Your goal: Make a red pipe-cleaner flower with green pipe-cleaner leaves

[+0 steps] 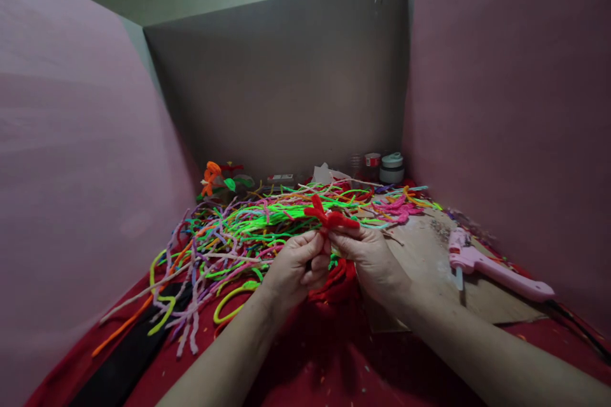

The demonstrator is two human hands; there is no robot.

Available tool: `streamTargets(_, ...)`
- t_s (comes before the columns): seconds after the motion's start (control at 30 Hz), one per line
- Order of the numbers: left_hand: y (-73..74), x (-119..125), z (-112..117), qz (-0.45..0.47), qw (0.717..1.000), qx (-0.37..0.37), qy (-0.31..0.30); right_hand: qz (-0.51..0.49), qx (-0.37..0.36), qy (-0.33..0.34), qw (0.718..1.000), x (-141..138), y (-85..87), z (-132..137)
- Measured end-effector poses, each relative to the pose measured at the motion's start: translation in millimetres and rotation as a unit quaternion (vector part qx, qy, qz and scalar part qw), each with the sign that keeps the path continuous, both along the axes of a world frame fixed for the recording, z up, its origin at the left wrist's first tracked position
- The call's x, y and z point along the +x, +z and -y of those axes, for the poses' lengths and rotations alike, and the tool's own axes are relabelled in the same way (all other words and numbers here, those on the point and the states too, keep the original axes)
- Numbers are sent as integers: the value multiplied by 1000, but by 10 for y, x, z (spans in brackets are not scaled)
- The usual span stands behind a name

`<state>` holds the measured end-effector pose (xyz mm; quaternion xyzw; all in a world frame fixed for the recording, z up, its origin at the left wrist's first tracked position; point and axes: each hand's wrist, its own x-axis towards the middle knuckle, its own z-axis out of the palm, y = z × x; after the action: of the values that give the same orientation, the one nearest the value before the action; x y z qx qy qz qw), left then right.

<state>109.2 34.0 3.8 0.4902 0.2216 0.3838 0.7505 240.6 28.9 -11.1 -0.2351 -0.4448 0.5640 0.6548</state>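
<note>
In the head view, the left hand (296,265) and right hand (376,262) both pinch the red piece (329,217) before the heaped stems (252,219), its loops apparently shaped, those stems seemingly unworked.

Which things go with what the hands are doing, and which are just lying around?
Probably in the job:
red pipe-cleaner piece, pinched by left hand and right hand
loose pipe cleaners
pink glue gun, unheld

Probably just lying about:
lidded container at the back
orange flower-like piece
</note>
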Motion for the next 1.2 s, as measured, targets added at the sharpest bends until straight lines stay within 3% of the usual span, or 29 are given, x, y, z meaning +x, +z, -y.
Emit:
streamTargets(0.23,-26,-23,18,43,995,-27,-80,-13,35,60,997,92,93,16)
streamTargets(0.47,-44,-64,43,45,983,-8,-177,112,88,123,982,224,216,128)
streamTargets(0.6,-6,-113,41,0,988,44,-150,120,111,81,983,186,236,218)
streamTargets(0.8,32,-48,58,-20,995,75,-57,138,83,23,987,155,198,258)
streamTargets(0.97,4,13,68,-33,995,82,-39,156,92,-17,983,176,172,231)
streamTargets(1.2,370,-296,27,-226,957,179,-23,131,104,2,986,165,176,289)
